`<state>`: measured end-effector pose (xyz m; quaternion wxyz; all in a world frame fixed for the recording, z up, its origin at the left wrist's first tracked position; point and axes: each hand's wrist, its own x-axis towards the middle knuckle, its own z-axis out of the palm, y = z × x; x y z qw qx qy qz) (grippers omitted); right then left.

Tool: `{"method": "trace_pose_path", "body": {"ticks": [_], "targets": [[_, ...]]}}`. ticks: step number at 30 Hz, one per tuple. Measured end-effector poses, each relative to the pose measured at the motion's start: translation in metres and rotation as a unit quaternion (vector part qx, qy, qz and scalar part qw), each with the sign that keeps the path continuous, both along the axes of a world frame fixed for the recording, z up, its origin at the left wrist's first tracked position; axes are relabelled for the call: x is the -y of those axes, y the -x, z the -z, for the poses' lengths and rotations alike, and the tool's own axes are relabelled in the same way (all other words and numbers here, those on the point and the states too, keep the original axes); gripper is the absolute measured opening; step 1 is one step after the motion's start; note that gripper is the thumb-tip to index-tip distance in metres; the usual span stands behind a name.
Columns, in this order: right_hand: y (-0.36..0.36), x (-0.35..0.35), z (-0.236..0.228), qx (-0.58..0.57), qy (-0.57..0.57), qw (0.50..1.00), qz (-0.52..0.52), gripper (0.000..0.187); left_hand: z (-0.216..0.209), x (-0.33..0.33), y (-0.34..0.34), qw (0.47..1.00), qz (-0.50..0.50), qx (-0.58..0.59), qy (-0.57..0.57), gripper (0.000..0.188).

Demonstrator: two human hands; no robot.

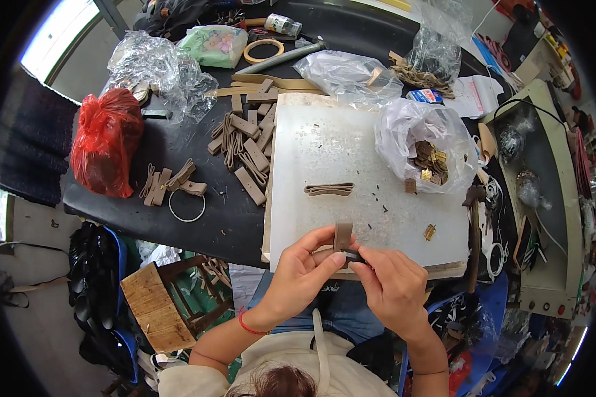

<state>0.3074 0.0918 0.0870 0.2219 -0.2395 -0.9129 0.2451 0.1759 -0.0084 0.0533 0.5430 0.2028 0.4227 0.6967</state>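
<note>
My left hand [301, 271] is closed around a brown strap [343, 235], whose folded upper part stands up between thumb and fingers. Close beside it, the fingers of my right hand [396, 281] pinch a small dark piece [352, 255] against the strap's lower end; its kind is hard to make out. Both hands are over the near edge of a pale work board [304, 149]. Beyond them on the board lies a folded brown strap [329, 189]. A small gold-coloured metal fitting [430, 231] rests to the right, with a few tiny dark bits scattered about.
An open clear bag [391, 129] of gold-coloured fittings [432, 159] sits on the board's far right. Piled brown straps [249, 178] lie left of the board, near a metal ring [187, 218] and a red bag [106, 149]. A hammer [473, 245] lies along the right side.
</note>
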Motion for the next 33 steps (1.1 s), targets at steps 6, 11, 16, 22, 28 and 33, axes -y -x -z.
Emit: {"method": "trace_pose_path", "body": {"ticks": [6,11,16,22,28,33], "targets": [[0.002,-0.011,-0.016,0.062,0.41,0.908,0.069,0.015,0.005,0.005,-0.004,0.999,-0.006,-0.038,-0.021,0.033],[-0.001,-0.006,-0.012,0.027,0.36,0.931,0.053,0.016,0.006,0.006,0.004,0.999,0.026,0.0,-0.031,0.032],[-0.003,-0.016,-0.007,0.059,0.579,0.812,0.042,0.014,0.001,0.009,-0.003,0.992,-0.025,-0.121,0.0,0.029],[-0.016,-0.017,-0.001,0.011,0.479,0.876,0.059,0.008,-0.003,-0.001,0.025,0.824,-0.209,-0.526,-0.03,0.033],[-0.002,-0.017,0.005,-0.138,0.543,0.827,0.042,0.016,-0.016,-0.003,0.009,0.873,-0.099,-0.477,-0.029,0.042],[0.0,-0.013,0.002,-0.117,0.367,0.923,-0.009,0.03,-0.009,0.009,0.023,0.996,0.059,-0.051,0.033,0.037]]}}
